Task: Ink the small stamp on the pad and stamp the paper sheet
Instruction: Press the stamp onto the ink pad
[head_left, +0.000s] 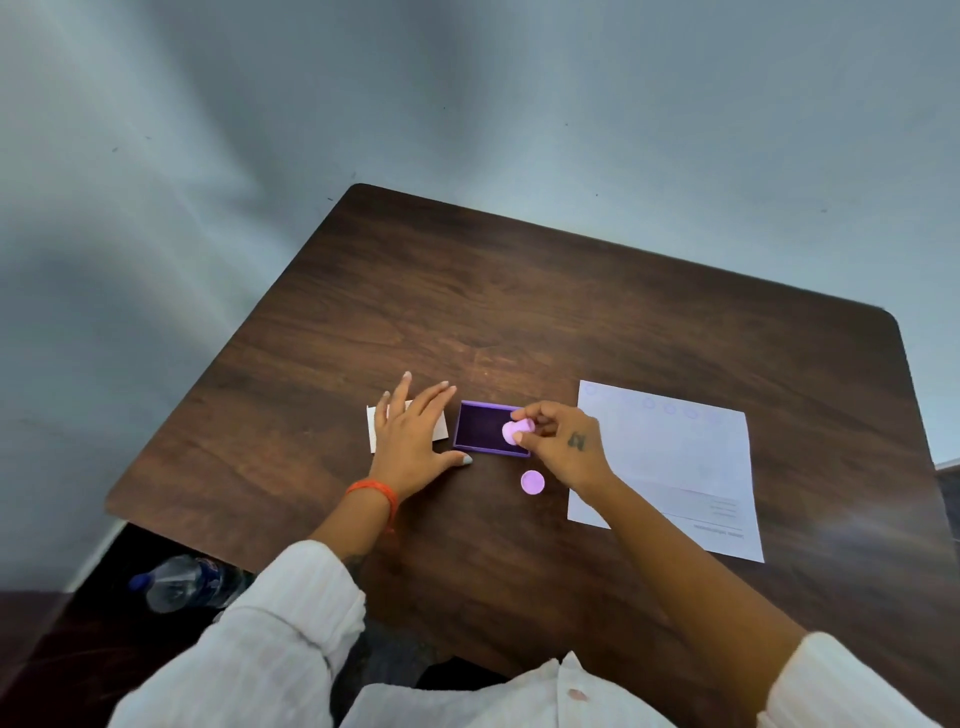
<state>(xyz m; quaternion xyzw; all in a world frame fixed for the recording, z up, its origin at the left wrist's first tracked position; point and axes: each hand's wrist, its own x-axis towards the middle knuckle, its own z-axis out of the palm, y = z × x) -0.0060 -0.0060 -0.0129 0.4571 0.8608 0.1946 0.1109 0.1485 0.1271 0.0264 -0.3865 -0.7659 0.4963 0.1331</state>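
Note:
My right hand (569, 451) pinches a small pink round stamp (515, 431) over the right end of the open purple ink pad (480, 428); whether the stamp touches the pad I cannot tell. My left hand (415, 441) lies flat with fingers spread just left of the pad, resting on a white lid or card (375, 431). A pink round cap (532, 482) sits on the table in front of the pad. The white paper sheet (675, 457) lies to the right, with a faint row of round stamp marks near its far edge.
The dark wooden table (519, 291) has rounded corners and stands against a grey wall. A plastic water bottle (179, 582) lies on the floor below the table's left near edge.

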